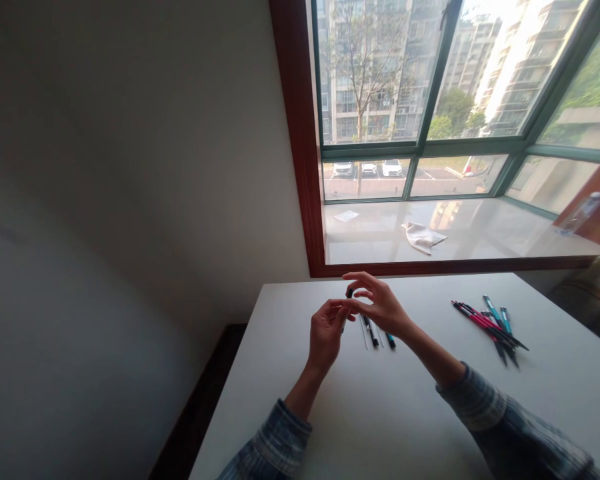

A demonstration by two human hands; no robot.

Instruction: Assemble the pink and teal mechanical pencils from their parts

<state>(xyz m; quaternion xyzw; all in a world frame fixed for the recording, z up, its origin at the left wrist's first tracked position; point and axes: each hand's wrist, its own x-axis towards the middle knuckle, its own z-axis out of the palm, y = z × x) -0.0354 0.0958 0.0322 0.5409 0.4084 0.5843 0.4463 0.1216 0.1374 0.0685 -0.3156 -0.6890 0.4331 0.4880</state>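
Above the white table (380, 407), my left hand (326, 332) is closed around a slim dark pen part (349, 293), whose black end sticks up between my hands. My right hand (380, 305) meets it from the right, thumb against the left fingertips and the other fingers curved over the black end. Whether the right fingers grip the part is not clear. Behind and below the hands lie a black pen part (373, 337), a teal-and-black one (391, 341) and thin pale rods, partly covered by the right hand.
Several red, black and teal pens (493, 327) lie in a loose pile on the table's right side. Beyond the back edge is a window sill (370, 240) with a crumpled white wrapper (423, 237). A wall stands at the left, a dark fabric item at the far right.
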